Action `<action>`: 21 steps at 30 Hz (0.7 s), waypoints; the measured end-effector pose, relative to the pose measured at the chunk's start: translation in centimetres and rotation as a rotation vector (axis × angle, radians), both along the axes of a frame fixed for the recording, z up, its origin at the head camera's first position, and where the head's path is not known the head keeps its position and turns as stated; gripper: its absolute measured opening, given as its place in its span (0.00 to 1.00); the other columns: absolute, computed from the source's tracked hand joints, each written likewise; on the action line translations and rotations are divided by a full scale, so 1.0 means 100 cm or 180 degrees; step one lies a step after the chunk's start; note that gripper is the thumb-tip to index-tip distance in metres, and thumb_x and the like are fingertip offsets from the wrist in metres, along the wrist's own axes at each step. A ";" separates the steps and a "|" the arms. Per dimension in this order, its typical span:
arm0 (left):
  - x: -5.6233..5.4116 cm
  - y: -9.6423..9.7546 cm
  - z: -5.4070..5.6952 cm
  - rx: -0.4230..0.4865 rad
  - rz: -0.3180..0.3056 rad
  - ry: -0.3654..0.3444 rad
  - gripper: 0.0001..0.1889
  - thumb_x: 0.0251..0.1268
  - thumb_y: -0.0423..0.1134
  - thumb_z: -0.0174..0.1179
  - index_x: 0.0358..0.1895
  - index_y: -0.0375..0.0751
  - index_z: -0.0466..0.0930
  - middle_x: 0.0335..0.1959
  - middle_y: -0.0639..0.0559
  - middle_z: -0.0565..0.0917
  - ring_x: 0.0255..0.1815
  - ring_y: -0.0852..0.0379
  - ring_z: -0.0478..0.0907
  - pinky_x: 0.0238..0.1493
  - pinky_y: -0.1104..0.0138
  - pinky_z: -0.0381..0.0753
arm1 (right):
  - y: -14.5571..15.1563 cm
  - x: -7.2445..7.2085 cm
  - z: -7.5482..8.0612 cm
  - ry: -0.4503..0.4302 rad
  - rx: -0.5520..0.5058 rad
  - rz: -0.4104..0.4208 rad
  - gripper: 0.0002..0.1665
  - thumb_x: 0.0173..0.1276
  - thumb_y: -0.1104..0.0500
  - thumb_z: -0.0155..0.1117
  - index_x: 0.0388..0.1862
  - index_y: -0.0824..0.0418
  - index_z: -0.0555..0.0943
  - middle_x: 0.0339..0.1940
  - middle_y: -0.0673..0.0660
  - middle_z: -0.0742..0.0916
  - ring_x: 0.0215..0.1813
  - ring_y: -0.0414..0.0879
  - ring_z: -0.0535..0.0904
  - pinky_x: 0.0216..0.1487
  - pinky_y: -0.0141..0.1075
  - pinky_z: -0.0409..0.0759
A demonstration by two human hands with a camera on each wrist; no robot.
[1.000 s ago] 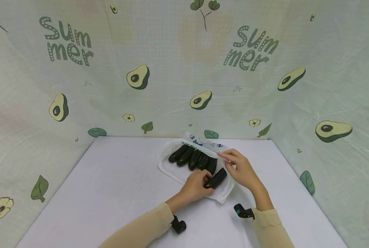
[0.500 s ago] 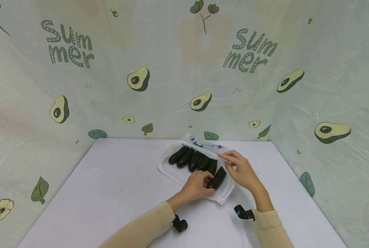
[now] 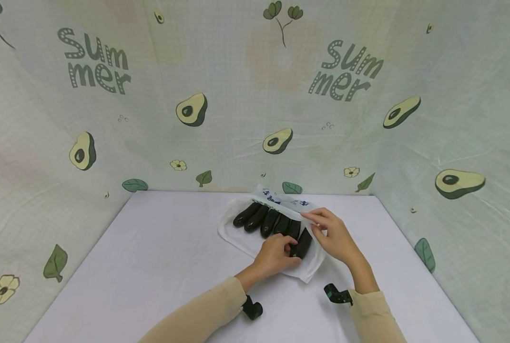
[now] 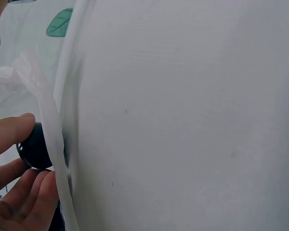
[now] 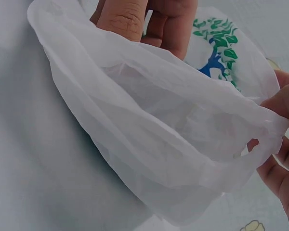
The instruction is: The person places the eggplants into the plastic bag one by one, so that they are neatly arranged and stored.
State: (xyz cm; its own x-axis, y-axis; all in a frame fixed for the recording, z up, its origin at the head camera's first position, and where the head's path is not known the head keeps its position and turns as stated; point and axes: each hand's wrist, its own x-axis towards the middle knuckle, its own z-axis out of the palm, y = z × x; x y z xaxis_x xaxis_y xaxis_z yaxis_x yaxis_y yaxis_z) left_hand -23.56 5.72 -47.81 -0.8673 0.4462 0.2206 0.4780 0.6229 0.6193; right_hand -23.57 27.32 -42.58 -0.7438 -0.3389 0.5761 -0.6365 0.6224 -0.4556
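Several dark, glossy eggplants (image 3: 268, 221) lie side by side on a white plastic bag (image 3: 229, 229), their far ends under its printed upper layer. My left hand (image 3: 274, 256) grips the nearest eggplant (image 3: 303, 244) at the right end of the row. In the left wrist view, thumb and fingers close around the rounded dark end of that eggplant (image 4: 34, 147), beside the bag's edge. With its thumb and fingers, my right hand (image 3: 333, 234) pinches the bag's right edge. The right wrist view shows the bag's mouth (image 5: 183, 120) spread, with the pinched corner at right.
A white table (image 3: 173, 252) lies beneath everything. Behind and at both sides hangs a pale cloth (image 3: 238, 62) printed with avocados and leaves. A small black camera sits on each wrist, the left one (image 3: 252, 309) close above the table.
The held eggplant has turned more upright in the head view and shifted slightly away, nearer the row. My left hand has moved slightly right with it. The right hand stays on the bag.
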 end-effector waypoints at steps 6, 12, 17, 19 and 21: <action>-0.002 0.003 0.000 -0.0036 0.0072 -0.0025 0.23 0.58 0.47 0.81 0.55 0.45 0.90 0.31 0.59 0.77 0.30 0.67 0.69 0.33 0.73 0.72 | 0.000 0.001 0.000 -0.0041 0.0004 -0.0001 0.27 0.69 0.77 0.65 0.63 0.58 0.87 0.55 0.54 0.85 0.47 0.43 0.81 0.45 0.41 0.88; -0.005 0.004 -0.004 -0.0081 0.0103 0.0000 0.24 0.58 0.49 0.81 0.56 0.47 0.90 0.30 0.60 0.76 0.29 0.67 0.69 0.32 0.73 0.71 | -0.001 0.002 0.001 -0.0060 0.0000 -0.0009 0.27 0.70 0.77 0.65 0.63 0.58 0.87 0.55 0.54 0.85 0.48 0.45 0.82 0.45 0.42 0.89; -0.005 0.005 -0.006 -0.0102 0.0174 0.0076 0.24 0.57 0.52 0.81 0.56 0.49 0.90 0.30 0.60 0.74 0.28 0.67 0.68 0.30 0.72 0.69 | 0.000 0.001 0.000 -0.0020 -0.0015 0.0026 0.29 0.68 0.79 0.64 0.63 0.59 0.87 0.55 0.55 0.86 0.48 0.47 0.83 0.45 0.42 0.89; -0.005 0.006 -0.007 -0.0134 0.0221 0.0117 0.24 0.56 0.53 0.81 0.55 0.51 0.91 0.31 0.61 0.73 0.28 0.67 0.68 0.29 0.72 0.68 | 0.000 0.001 -0.001 -0.0018 -0.0021 0.0023 0.29 0.68 0.80 0.64 0.63 0.59 0.87 0.55 0.55 0.86 0.48 0.47 0.83 0.45 0.42 0.89; -0.004 0.006 -0.007 -0.0161 0.0262 0.0147 0.25 0.56 0.55 0.81 0.55 0.52 0.91 0.31 0.61 0.72 0.29 0.67 0.67 0.28 0.72 0.68 | 0.000 0.001 -0.001 -0.0036 -0.0018 0.0013 0.29 0.68 0.80 0.64 0.64 0.59 0.87 0.55 0.55 0.86 0.48 0.47 0.83 0.45 0.42 0.89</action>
